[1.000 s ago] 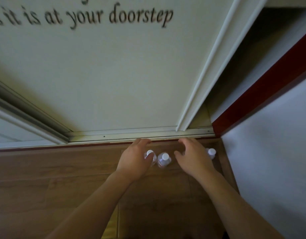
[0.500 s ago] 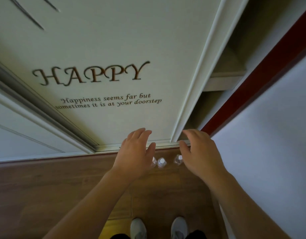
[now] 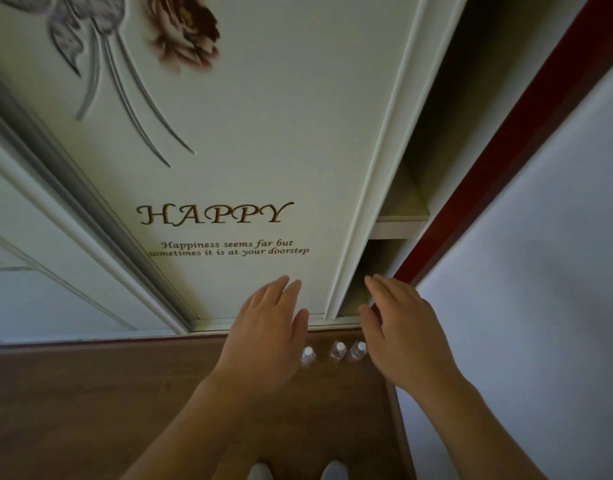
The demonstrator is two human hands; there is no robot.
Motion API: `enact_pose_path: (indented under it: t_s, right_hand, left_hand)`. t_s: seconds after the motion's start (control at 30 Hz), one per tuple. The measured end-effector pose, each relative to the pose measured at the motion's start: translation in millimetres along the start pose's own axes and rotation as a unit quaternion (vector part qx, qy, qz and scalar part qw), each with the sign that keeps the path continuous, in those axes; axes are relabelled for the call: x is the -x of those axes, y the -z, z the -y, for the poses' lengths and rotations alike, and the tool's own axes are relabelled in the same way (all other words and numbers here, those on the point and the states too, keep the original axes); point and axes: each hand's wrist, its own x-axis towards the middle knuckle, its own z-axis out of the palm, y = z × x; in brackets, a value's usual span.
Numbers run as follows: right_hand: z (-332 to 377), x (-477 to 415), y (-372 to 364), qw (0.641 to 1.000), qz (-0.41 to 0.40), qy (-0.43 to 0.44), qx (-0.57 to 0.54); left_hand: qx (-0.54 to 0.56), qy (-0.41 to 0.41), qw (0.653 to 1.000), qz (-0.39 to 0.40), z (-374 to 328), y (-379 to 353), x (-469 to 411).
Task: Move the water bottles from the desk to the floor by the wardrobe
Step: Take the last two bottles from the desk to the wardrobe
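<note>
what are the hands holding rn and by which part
Nothing: left hand and right hand are both open, above the water bottles standing on the floor.

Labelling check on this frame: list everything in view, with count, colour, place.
wardrobe door: one, cream, flower motif and brown HAPPY lettering, centre
floor: one, brown wood, bottom
water bottles: three visible, clear with white caps, upright on the floor at the foot of the door
shelf: one, cream, open compartment right of the door
wall: one, white, right
trim: one, dark red, between compartment and wall
shoes: two, pale, bottom edge
left hand: one, fingers straight, above the bottles, holding nothing
right hand: one, likewise
</note>
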Motion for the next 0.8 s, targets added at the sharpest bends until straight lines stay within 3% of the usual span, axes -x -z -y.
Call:
enact_pose_path:
  t_s: [0.2, 0.5, 0.8]
  right_hand:
    - [10.1, 32.1, 10.3, 0.999, 0.005, -0.039, 0.025]
    - [40.7, 91.7, 13.4, 0.982, -0.019, -0.189, 0.023]
    - [38.8, 194.9, 20.6, 0.948, -0.106, -0.299, 0.021]
  left_hand:
    - [-0.012, -0.030, 0.999, 0.007, -7.1, 16.4, 10.1]
    - [-0.030, -0.153, 0.986, 0.050, -13.6, 37.8, 22.7]
    - [-0.015, -0.281, 0.953, 0.111, -69.2, 27.0, 61.6]
